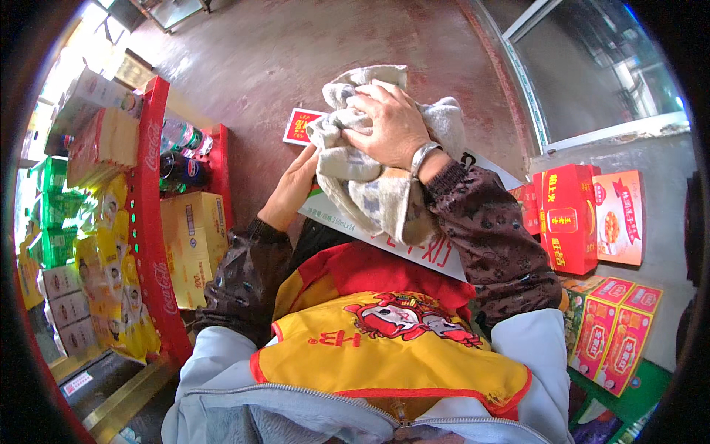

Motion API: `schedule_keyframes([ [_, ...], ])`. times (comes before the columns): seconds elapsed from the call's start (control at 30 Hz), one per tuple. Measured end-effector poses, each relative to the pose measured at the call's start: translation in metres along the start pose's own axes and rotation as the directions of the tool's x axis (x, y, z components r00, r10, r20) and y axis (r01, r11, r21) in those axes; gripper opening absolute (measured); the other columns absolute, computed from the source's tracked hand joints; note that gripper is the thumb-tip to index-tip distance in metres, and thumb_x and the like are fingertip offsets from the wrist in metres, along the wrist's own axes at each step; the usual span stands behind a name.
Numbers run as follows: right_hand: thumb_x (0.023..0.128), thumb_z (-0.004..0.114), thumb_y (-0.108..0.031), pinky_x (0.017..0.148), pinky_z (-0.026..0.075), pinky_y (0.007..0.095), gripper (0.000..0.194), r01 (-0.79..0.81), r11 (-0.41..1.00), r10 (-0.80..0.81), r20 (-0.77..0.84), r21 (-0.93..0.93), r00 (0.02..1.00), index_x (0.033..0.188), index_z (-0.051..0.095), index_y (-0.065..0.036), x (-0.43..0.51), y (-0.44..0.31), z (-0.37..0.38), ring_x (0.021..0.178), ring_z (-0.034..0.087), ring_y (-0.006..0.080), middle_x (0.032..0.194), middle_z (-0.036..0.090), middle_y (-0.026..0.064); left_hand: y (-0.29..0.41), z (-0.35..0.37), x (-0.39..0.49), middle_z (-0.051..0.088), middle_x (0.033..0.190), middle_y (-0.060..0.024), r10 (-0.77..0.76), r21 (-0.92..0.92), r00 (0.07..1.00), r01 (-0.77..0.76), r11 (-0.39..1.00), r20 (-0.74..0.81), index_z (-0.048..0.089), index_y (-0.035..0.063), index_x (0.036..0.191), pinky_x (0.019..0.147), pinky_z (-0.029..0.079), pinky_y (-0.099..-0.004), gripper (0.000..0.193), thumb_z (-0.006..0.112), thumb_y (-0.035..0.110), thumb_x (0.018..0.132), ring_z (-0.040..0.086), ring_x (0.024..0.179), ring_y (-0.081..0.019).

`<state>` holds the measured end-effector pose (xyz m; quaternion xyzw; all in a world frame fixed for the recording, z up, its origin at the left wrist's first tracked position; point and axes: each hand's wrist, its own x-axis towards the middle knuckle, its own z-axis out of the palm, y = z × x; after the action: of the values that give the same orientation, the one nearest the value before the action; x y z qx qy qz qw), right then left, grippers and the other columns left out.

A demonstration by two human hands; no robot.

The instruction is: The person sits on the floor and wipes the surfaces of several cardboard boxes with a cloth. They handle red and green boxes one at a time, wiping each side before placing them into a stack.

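Observation:
A crumpled pale towel (366,194) with grey patches lies bunched over a white cardboard carton (327,213) held low in front of my body. My right hand (388,125) presses down on the towel from above, fingers curled into its folds; a bracelet circles the wrist. At the carton's left edge my left hand (294,186) holds on, its fingertips partly hidden by the towel. The carton bears printing and a green and red corner. Beyond the towel, a red and white printed panel (303,126) shows. Dark patterned sleeve covers (493,233) wrap both forearms.
On the left stands a red display rack (148,222) with bottles (186,139), a brown carton (194,250) and yellow packages (108,266). Red gift boxes (568,219) and pink-yellow cartons (613,333) stand at right. Above them is a framed glass panel (599,72) beside the concrete floor (266,61).

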<state>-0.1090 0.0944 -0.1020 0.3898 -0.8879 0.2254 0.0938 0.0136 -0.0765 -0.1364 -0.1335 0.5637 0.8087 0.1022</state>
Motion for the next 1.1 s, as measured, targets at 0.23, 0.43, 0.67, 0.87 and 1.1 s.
schedule_keyframes([
  [0.23,0.078,0.068,-0.042,0.107,0.036,0.0446,0.047,0.128,0.992,-0.129,0.02,0.015,0.991,0.114,0.067,-0.011,0.003,0.006,0.002,0.126,0.047,0.032,0.129,0.058,0.0114,0.019,0.017,-0.011,0.056,0.132,-0.004,-0.185,-0.063,0.977,0.179,0.982,-0.105,0.038,0.0103,0.148,0.089,0.051,-0.0285,0.052,0.047,0.031,0.101,0.059,0.11,-0.0126],
  [0.43,0.075,0.073,-0.035,0.105,0.039,0.0428,0.045,0.139,0.988,-0.138,-0.021,0.069,0.99,0.114,0.068,-0.013,-0.001,0.007,0.0,0.123,0.05,0.031,0.127,0.06,0.011,-0.006,0.004,-0.012,0.059,0.128,-0.0048,-0.16,-0.255,0.987,0.156,0.954,0.004,0.047,0.0061,0.14,0.091,0.05,-0.0291,0.055,0.049,0.043,0.1,0.061,0.11,-0.013],
  [0.67,0.077,0.074,-0.035,0.103,0.041,0.0425,0.045,0.21,0.975,-0.206,-0.058,0.07,0.977,0.114,0.068,-0.01,-0.001,0.007,-0.003,0.119,0.053,0.0325,0.125,0.06,0.0117,-0.046,-0.007,-0.015,0.054,0.137,-0.0094,0.001,-0.36,1.0,0.009,0.933,0.027,0.039,0.0085,0.146,0.104,0.043,-0.0337,0.058,0.042,0.046,0.102,0.055,0.121,-0.0188],
  [0.87,0.077,0.075,-0.035,0.102,0.042,0.041,0.045,0.215,0.976,-0.212,-0.071,0.043,0.975,0.113,0.068,-0.01,-0.004,0.006,-0.005,0.119,0.054,0.0312,0.125,0.06,0.0092,-0.068,0.0,-0.038,0.051,0.139,-0.0136,0.191,-0.334,0.981,-0.187,0.924,-0.019,0.036,0.0008,0.145,0.107,0.039,-0.0364,0.075,0.031,0.06,0.099,0.052,0.125,-0.0227],
  [1.1,0.077,0.075,-0.035,0.102,0.042,0.0403,0.044,0.221,0.974,-0.216,-0.082,0.051,0.973,0.113,0.068,-0.01,-0.002,0.005,-0.006,0.118,0.054,0.0298,0.125,0.061,0.0083,-0.062,0.0,-0.059,0.054,0.135,-0.0117,0.33,-0.109,0.941,-0.337,0.935,-0.072,0.04,-0.0005,0.142,0.107,0.035,-0.0332,0.058,0.045,0.038,0.1,0.051,0.123,-0.019],
])
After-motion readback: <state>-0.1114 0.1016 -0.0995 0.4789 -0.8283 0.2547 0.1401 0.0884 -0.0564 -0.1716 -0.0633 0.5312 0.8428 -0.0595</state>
